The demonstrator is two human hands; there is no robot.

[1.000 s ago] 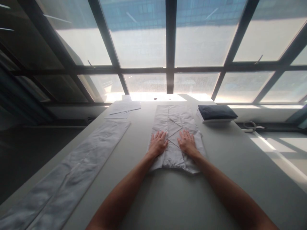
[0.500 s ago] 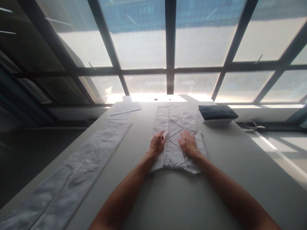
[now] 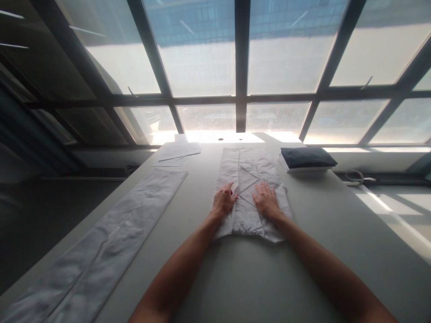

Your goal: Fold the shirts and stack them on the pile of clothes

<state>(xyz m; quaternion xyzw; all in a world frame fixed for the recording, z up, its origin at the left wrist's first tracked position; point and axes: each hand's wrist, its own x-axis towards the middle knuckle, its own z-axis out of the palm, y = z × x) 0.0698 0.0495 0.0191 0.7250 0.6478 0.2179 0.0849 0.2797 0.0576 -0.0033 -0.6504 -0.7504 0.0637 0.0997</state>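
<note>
A white folded garment, which looks like a shirt, lies flat on the white table in front of me. Diagonal fold lines cross its middle. On its left half, my left hand has curled fingers, with thumb and forefinger closed at a lengthwise fold of the cloth. Opposite it, my right hand rests palm down on the right half, fingers outstretched and slightly spread. The cloth directly under both hands is hidden.
Along the left side of the table stretches a long white garment. Behind it lie white paper sheets. A dark folded cloth tops a white stack at the back right. Large windows stand beyond the table.
The view has shifted slightly. My left fingers have come down a little closer to the cloth at the fold. My right hand stays flat in place.
</note>
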